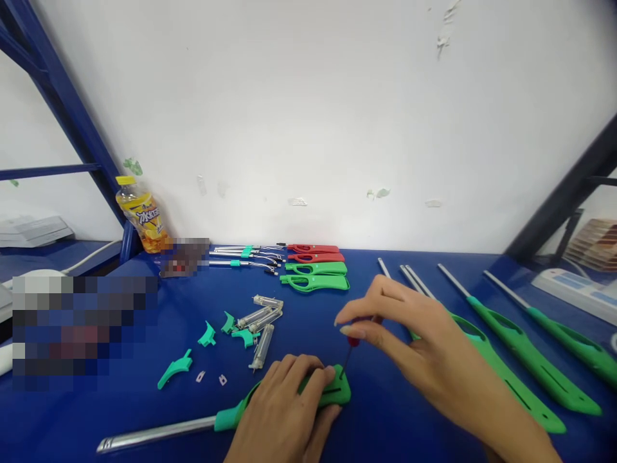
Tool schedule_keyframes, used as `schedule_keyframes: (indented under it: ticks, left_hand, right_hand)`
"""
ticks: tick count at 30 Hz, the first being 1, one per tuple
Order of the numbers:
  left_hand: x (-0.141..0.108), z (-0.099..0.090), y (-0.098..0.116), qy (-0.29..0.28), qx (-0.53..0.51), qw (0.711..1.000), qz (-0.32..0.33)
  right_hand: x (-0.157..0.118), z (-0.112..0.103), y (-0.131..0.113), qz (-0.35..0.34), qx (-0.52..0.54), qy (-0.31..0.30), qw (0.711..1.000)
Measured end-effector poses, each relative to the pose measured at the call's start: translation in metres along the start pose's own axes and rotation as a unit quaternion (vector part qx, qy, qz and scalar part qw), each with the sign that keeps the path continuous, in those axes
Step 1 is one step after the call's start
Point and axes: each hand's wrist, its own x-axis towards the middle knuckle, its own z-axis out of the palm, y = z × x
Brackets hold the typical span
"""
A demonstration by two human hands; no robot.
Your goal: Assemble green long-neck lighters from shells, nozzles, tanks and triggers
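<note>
My left hand (288, 406) is wrapped over the body of a green long-necked lighter (343, 388), pressing it to the blue tabletop. The lighter's metal tube (159, 433) points left. My right hand (407, 334) pinches the small red handle of a screwdriver (353, 341) between thumb and fingers. Its thin shaft slants down, and the tip meets the handle end of the lighter, by a small hole. Left of my hands lie clear fuel tanks (261, 347), teal triggers (176, 368) and two tiny pale pieces (222, 380).
Several green lighters (515, 334) lie slanted on the right. At the back are green and red casing halves (315, 283) and metal tubes with wires (231, 263). A drink bottle (144, 215) stands back left. A white power strip (578, 292) lies far right. Blue frame posts flank the table.
</note>
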Motion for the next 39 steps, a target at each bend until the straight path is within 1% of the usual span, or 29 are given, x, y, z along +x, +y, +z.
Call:
schedule_keyframes:
  ticks: [5, 10, 15, 17, 20, 21, 23, 26, 28, 31, 33, 37, 39]
  left_hand:
    - [-0.0011, 0.0013, 0.0007, 0.008, -0.003, 1.000, 0.000]
    - [-0.0020, 0.0018, 0.0021, 0.006, 0.005, 1.000, -0.005]
    - [-0.0014, 0.0012, 0.0024, 0.006, 0.006, 1.000, -0.007]
    - [-0.0011, 0.0007, 0.0021, 0.004, 0.005, 1.000, -0.008]
    - [-0.0010, 0.0004, 0.0017, 0.000, 0.000, 1.000, -0.009]
    - [-0.0010, 0.0004, 0.0018, -0.001, -0.002, 1.000, -0.010]
    - [-0.0011, 0.0008, 0.0021, -0.001, -0.003, 1.000, -0.011]
    - [-0.0015, 0.0015, 0.0026, 0.003, -0.001, 1.000, -0.010]
    - [-0.0017, 0.0019, 0.0026, 0.008, 0.001, 1.000, -0.009]
    - [-0.0014, 0.0020, 0.0019, 0.012, -0.001, 1.000, -0.011]
    - [-0.0007, 0.0018, 0.0012, 0.013, -0.004, 1.000, -0.006]
    - [0.0000, 0.0016, -0.0001, 0.017, -0.005, 1.000, 0.001]
    - [-0.0003, 0.0018, -0.0006, 0.013, 0.001, 1.000, 0.001]
  right_hand:
    - [0.0007, -0.0007, -0.0018, -0.036, 0.047, -0.038, 0.998]
    - [0.0008, -0.0003, -0.0043, -0.030, 0.026, 0.018, 0.999]
    - [0.0005, -0.0032, -0.0060, -0.018, 0.052, -0.016, 0.998]
    - [0.0015, -0.0030, -0.0050, -0.016, 0.053, -0.003, 0.998]
    - [0.0025, -0.0022, -0.0033, -0.016, 0.015, 0.025, 0.999]
    - [0.0022, -0.0023, -0.0032, -0.013, 0.006, 0.026, 1.000]
    - [0.0009, -0.0025, -0.0039, -0.011, 0.014, 0.010, 1.000]
    - [-0.0009, -0.0018, -0.0054, -0.015, 0.060, -0.028, 0.998]
    - [-0.0008, -0.0007, -0.0051, -0.017, 0.067, -0.021, 0.997]
    - [-0.0001, -0.0013, -0.0031, -0.004, 0.024, 0.004, 1.000]
    - [-0.0005, -0.0038, -0.0019, -0.002, 0.005, -0.002, 1.000]
    - [-0.0023, -0.0065, -0.0020, -0.015, 0.048, -0.035, 0.998]
    - [-0.0020, -0.0049, -0.0022, -0.018, 0.057, -0.033, 0.998]
